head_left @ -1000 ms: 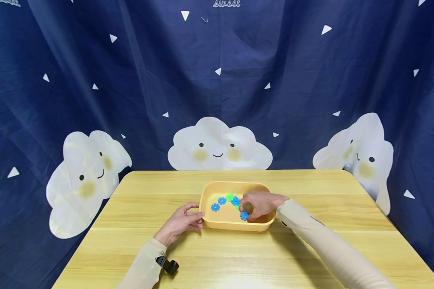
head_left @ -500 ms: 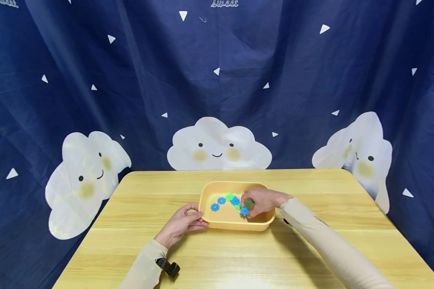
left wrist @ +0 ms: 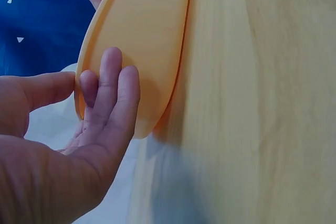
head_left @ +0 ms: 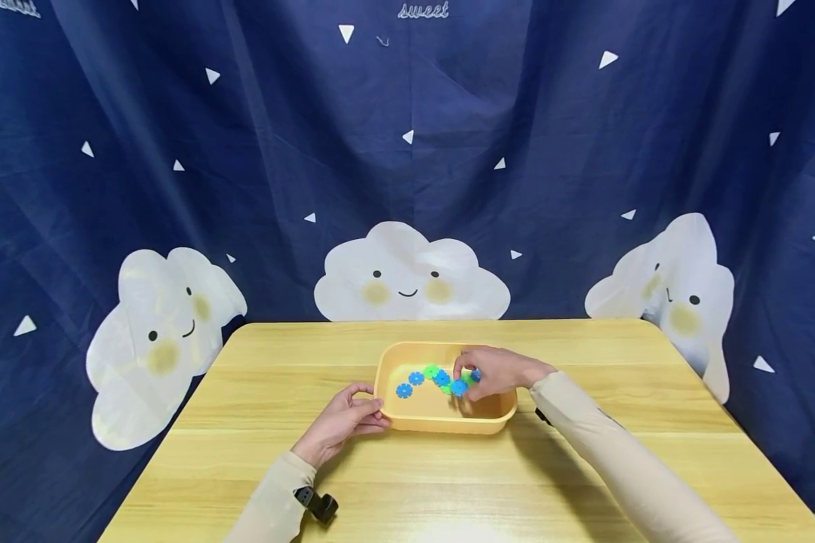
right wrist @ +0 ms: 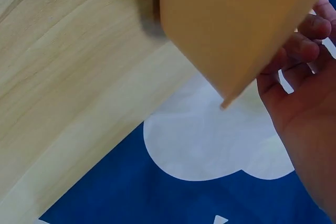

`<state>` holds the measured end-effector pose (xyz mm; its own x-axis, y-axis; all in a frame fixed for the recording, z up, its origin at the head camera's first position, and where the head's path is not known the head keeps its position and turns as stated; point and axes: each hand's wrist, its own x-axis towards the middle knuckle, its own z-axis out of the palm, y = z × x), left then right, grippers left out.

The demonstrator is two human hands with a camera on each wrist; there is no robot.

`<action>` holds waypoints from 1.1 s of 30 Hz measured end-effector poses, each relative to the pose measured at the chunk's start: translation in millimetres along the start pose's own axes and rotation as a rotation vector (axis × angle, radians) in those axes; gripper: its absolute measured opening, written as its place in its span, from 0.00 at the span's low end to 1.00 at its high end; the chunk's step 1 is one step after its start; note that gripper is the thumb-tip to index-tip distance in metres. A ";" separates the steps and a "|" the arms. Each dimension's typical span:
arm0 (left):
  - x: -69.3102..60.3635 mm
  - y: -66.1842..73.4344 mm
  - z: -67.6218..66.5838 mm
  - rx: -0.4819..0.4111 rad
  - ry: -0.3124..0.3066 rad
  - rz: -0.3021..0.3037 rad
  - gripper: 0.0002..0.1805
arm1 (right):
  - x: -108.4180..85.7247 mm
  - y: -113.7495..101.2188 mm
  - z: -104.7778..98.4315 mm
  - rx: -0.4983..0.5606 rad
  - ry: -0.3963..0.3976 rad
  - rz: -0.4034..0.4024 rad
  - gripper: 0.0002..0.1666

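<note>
A shallow orange tray (head_left: pixel 441 425) holds several blue and green notched discs, among them a green disc (head_left: pixel 432 372) and a blue disc (head_left: pixel 404 391). My left hand (head_left: pixel 339 421) pinches the tray's left rim between thumb and fingers; in the left wrist view the hand (left wrist: pixel 89 124) has its thumb on one side of the rim (left wrist: pixel 83 61) and fingers on the other. Over the tray's right part, my right hand (head_left: pixel 499 372) pinches a blue disc (head_left: pixel 459 388). In the right wrist view the tray wall (right wrist: pixel 236 24) hides the fingertips of the right hand (right wrist: pixel 304 87).
The tray stands on a light wooden table (head_left: pixel 407 483). Behind the table hangs a dark blue curtain (head_left: pixel 407 173) with white clouds and triangles. A black wrist device (head_left: pixel 318 504) is on the left sleeve.
The right hand has moved slightly up and back in the tray with the blue disc. Another blue disc has come into view by its palm. The left hand stays at the rim.
</note>
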<state>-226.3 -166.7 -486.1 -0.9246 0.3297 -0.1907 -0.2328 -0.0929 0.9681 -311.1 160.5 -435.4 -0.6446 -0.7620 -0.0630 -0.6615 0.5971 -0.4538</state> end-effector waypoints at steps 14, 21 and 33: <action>-0.1 5.4 -1.6 0.151 0.108 0.072 0.29 | -5.1 -9.3 -8.8 -0.027 0.050 0.033 0.15; 1.1 4.0 -1.4 0.179 0.128 0.086 0.28 | -8.5 -16.9 -9.3 -0.023 0.069 0.024 0.16; -0.5 6.0 -0.9 0.173 0.131 0.078 0.28 | -11.4 -33.8 -7.2 -0.065 0.106 0.001 0.15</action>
<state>-227.6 -168.2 -480.3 -0.9716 0.2022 -0.1226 -0.1142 0.0530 0.9920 -284.2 150.8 -412.9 -0.6794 -0.7330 0.0322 -0.6822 0.6150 -0.3953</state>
